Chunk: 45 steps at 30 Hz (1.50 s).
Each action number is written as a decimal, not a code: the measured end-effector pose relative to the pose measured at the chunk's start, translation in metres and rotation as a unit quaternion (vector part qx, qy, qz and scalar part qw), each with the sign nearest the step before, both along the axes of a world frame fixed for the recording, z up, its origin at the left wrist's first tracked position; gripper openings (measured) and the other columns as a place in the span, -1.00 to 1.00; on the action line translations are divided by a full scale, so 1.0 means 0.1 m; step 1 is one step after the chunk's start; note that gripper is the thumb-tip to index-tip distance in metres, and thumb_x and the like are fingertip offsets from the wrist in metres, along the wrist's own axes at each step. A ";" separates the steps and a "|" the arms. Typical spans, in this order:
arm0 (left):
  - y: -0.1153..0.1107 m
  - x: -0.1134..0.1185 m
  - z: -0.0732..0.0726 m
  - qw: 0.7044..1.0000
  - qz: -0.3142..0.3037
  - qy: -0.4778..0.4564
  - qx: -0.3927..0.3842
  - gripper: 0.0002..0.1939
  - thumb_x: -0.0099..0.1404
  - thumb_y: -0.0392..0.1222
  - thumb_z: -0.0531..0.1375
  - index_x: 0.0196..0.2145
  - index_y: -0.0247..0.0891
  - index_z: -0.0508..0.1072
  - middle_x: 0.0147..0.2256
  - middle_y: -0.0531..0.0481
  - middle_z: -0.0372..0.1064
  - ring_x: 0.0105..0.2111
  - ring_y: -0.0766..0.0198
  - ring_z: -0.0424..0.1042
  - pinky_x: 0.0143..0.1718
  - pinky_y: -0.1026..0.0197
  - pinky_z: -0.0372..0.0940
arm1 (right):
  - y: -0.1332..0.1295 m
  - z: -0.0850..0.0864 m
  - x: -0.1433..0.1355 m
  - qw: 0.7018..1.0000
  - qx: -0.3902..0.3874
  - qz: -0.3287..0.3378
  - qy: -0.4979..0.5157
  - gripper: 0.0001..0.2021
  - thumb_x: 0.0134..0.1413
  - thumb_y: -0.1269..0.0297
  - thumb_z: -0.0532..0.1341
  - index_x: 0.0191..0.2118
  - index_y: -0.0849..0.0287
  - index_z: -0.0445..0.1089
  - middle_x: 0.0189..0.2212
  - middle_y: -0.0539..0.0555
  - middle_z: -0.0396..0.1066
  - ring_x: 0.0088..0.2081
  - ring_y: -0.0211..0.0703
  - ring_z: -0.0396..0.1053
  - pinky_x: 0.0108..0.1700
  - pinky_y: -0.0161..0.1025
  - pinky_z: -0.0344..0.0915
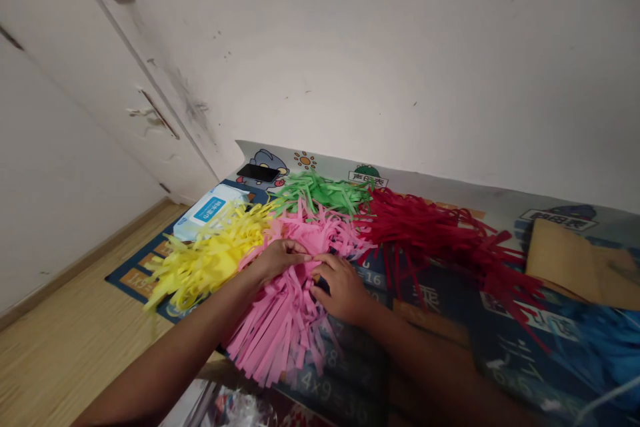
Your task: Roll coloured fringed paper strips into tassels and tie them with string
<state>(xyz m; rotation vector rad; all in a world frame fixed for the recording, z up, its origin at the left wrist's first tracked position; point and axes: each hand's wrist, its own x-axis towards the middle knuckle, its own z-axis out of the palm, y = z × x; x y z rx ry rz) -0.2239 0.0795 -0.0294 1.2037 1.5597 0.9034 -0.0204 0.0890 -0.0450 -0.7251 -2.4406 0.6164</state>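
A pink fringed bundle (267,333), cut into thin strips at both ends, lies in front of me on the table mat. My left hand (281,259) pinches its middle band between thumb and fingertips. From the other side, my right hand (345,290) has its curled fingers on the same band, the fingertips close to those of my left hand. What lies under the fingers is hidden. A yellow fringed bundle (215,253) touches the pink one on the left. Behind it sits a green fringed bundle (325,193), and to the right spreads a red one (425,223).
Wet wipes (210,210) and a black phone (259,173) rest at the back left. Brown paper (565,260) and blue fringe (607,347) are at the right. The printed mat (320,383) bends up the white wall (380,67). Clear plastic packaging (240,407) is at the near edge.
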 end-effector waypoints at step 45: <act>0.36 0.39 2.66 0.695 0.176 0.625 0.309 -0.66 0.40 -0.11 -0.03 -0.04 -0.32 0.42 -0.16 -0.24 0.52 -0.08 0.02 0.46 0.04 -0.04 0.24 | -0.02 0.40 -0.08 0.993 -0.019 -0.065 -0.093 -0.64 0.14 0.05 0.18 -0.18 0.26 0.52 -0.30 0.26 0.50 -0.19 0.13 0.44 -0.07 0.02 0.26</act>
